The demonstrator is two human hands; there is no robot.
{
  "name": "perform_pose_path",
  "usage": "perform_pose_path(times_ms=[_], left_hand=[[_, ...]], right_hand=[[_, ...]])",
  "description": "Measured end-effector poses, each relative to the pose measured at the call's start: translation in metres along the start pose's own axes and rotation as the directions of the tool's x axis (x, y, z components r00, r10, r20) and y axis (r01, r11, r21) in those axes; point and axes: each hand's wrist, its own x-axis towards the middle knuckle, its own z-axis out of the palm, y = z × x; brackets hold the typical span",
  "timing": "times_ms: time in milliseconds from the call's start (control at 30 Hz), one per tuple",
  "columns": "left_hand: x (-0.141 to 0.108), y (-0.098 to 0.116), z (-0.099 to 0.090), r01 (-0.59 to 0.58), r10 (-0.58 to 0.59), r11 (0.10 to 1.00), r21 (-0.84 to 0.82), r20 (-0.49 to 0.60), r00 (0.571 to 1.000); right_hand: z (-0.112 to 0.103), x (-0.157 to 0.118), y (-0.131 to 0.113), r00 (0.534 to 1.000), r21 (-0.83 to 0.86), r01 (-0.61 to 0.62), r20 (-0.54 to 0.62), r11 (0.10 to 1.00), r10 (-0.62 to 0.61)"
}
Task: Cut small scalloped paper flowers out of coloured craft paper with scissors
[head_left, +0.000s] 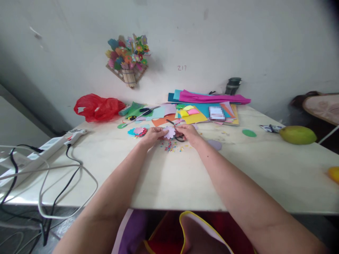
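My left hand [153, 135] pinches a lavender paper flower [170, 132] with a scalloped edge between thumb and fingers, just above the table. Close on its right, my right hand [187, 132] is closed around a pair of dark-handled scissors [180, 139]; a handle loop shows below the fingers, and the dark far end points away to the left. Whether the right fingertips also touch the flower is hard to see. Small coloured paper scraps [172, 146] lie beneath the hands. Left of them rests a pile of scalloped paper flowers [139, 131] in pink, blue and red.
Coloured paper sheets [159, 112], other scissors [146, 111] and a red plastic bag [97, 107] lie at the back. A lavender paper disc [214, 144], a green paper oval [249, 133] and a mango-like fruit [298, 135] are rightward. A power strip [50, 146] with cables is left.
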Motion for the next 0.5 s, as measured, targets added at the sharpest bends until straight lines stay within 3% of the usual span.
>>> perform_pose_path(times_ms=[167, 500], left_hand=[[0.0003, -0.0019, -0.0026, 0.012, -0.012, 1.000, -0.010, 0.002, 1.000], [0.0004, -0.0027, -0.0017, 0.035, -0.035, 0.999, -0.009, -0.009, 0.999]], right_hand=[[-0.0014, -0.0046, -0.0036, 0.994, 0.070, -0.046, 0.098, 0.996, 0.039], [-0.0035, -0.0083, -0.0072, 0.990, 0.088, -0.043, 0.137, 0.995, 0.031]])
